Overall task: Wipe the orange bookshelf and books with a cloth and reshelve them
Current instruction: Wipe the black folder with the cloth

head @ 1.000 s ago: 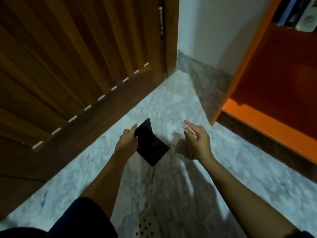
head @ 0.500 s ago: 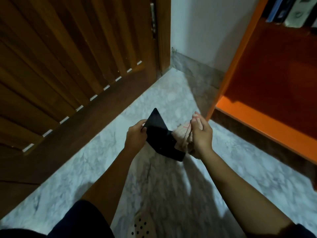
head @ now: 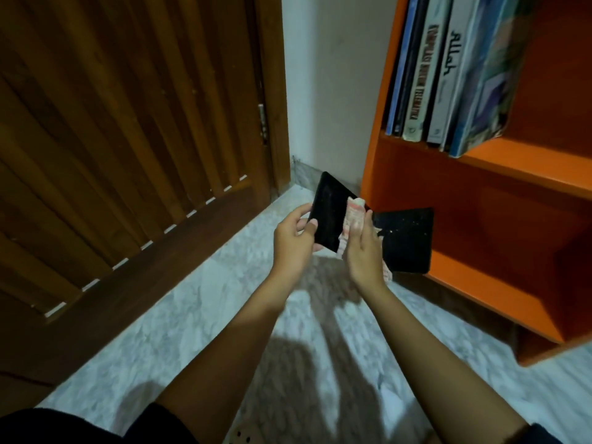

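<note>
Black book point(head: 330, 213) meets cloth point(head: 354, 213): a second ago the two were apart above the marble floor point(head: 198, 315). Now the right hand point(head: 363, 251), fingers curled round the pinkish cloth, presses it to the cover, so wiping looks under way, with reshelving still ahead. The left hand point(head: 293, 241) pinches the book's left edge. Held in the air just left of the orange bookshelf point(head: 512, 165), the book stands on end, its long axis running near to far, far corner towards the wall corner and cover facing right. A dusty black item point(head: 407, 241) leans in the lower compartment.
</note>
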A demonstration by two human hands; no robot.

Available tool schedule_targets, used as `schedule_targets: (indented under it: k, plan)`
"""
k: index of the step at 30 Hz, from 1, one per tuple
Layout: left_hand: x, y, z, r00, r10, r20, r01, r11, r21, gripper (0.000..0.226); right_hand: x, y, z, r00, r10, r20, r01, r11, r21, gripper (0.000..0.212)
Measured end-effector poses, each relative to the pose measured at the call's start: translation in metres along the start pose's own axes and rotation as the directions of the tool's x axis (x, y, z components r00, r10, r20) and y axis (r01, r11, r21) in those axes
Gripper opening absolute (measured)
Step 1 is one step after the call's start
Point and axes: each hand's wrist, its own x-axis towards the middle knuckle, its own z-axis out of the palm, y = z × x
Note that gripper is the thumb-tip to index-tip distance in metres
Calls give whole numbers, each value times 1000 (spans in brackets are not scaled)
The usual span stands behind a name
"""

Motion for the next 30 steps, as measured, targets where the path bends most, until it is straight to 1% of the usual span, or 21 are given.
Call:
schedule_targets:
  k: [1,2,4,6,7,9,11,13,16,19,24,27,30]
  plan:
    - [-4,5,1,1000,-3,-10,3,999,-33,31,-4,4,-5,999,-54,0,53,994,-94,53]
    - [-8,10,3,1000,-4,-7,3,998,-57,32,-7,5,-10,995,-95,-30,90,984,-151,53]
    - [-17,17,7,1000,8,23,-6,997,-82,34,-8,1,-17,980,-117,-161,93,985,-147,53]
    - [-27,21,12,998,27,62,-21,995,-96,34,-2,-10,-23,951,-43,-305,35,999,-34,48]
    - [-31,23,15,996,38,78,-30,994,-106,35,3,-16,-26,938,15,-347,1,999,44,47]
    - [-37,27,18,993,55,100,-44,992,-115,36,11,-27,-31,921,107,-375,-35,981,193,44]
    - [-39,32,19,991,74,111,-62,992,-109,37,14,-35,-35,922,123,-368,-22,963,268,43]
    - [-40,39,19,987,101,124,-90,992,-92,37,13,-43,-37,937,94,-335,6,958,286,43]
    - [-38,47,19,976,143,162,-141,990,-27,38,10,-55,-36,965,9,-260,57,968,245,44]
    - [-37,51,19,968,175,179,-183,983,30,40,8,-65,-34,971,-112,-213,164,955,246,44]
    - [-32,58,13,957,199,212,-213,976,46,43,10,-72,-38,934,-327,-141,349,918,187,43]
    - [-30,62,9,950,213,228,-227,973,36,43,12,-73,-40,907,-413,-88,422,894,148,46]
    - [-27,66,7,951,213,224,-222,975,14,45,12,-73,-42,862,-504,-42,506,855,118,43]
